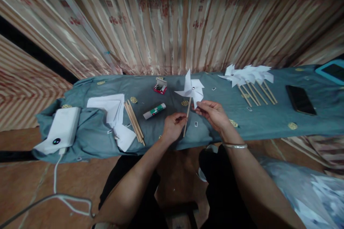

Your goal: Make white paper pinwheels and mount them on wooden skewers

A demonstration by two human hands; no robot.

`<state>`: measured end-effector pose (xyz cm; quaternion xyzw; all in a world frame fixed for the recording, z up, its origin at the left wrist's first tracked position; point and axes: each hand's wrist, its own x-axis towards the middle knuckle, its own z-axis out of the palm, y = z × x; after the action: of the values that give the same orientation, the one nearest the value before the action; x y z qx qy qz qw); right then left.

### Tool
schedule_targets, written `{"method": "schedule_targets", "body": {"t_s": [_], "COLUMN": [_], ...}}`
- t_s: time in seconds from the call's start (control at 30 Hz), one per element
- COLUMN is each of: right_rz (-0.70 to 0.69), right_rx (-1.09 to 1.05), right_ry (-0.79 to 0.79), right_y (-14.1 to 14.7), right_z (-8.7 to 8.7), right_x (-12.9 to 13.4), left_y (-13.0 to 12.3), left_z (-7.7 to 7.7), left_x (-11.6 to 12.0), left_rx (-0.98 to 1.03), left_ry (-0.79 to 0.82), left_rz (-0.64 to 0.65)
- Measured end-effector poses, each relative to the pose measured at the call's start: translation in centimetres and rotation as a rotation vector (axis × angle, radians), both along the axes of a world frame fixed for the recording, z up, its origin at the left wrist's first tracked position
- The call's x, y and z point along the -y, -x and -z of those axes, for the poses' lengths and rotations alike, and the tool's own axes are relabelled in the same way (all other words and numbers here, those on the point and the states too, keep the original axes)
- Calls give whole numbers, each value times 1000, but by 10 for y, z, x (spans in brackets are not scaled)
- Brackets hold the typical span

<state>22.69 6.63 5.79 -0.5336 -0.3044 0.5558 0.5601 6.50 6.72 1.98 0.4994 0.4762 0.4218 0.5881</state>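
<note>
A white paper pinwheel (190, 87) with a small shiny pin at its centre is held up over the cloth-covered table. My left hand (174, 126) pinches its wooden stick (188, 112) partway down, fingers closed. The fingertips of my right hand (213, 111) are pinched together at the lower right blade of the pinwheel. To the left of my left hand lies a glue stick (154, 111) with a green label. Behind that sits a small open red-and-white box (160, 86) with shiny metal bits in it.
Several finished pinwheels (251, 77) lie in a row on the right, near a black phone (300, 99) and a blue-framed device (331, 71). Loose wooden sticks (135, 123), white paper pieces (114, 105) and a white power bank (64, 127) with a cable lie left. A curtain (172, 25) hangs behind.
</note>
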Motion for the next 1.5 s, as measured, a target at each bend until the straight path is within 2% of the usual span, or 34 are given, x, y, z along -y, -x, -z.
{"method": "schedule_targets", "body": {"t_s": [0.3,0.63,0.77,0.93,1.0,1.1,1.23,1.37,1.5], "right_rz": [-64,-38,-18,-38,-48,-43,27,132,228], "right_rx": [15,5,-30,-86,-126,-161,-157,-156,-215], "right_ry": [21,47,31,-16,-20,-1,29,-1,-76], "right_y": [6,-3,-5,-3,-2,-3,-11,-24,-38], "right_z": [0,-3,-9,-12,-11,-9,-6,-10,-14], "right_x": [0,7,10,6,2,-1,1,2,0], "left_y": [-2,6,1,-16,-25,-37,-42,-34,-22], "left_z": [-5,-11,-24,-52,-56,-52,-37,-30,-28], "left_x": [3,12,17,21,21,23,26,31,38], "left_rx": [37,89,154,402,474,480,361,278,257], "left_ry": [25,87,118,236,260,269,253,263,287], "left_rz": [0,-38,-43,-19,-7,5,31,108,112]}}
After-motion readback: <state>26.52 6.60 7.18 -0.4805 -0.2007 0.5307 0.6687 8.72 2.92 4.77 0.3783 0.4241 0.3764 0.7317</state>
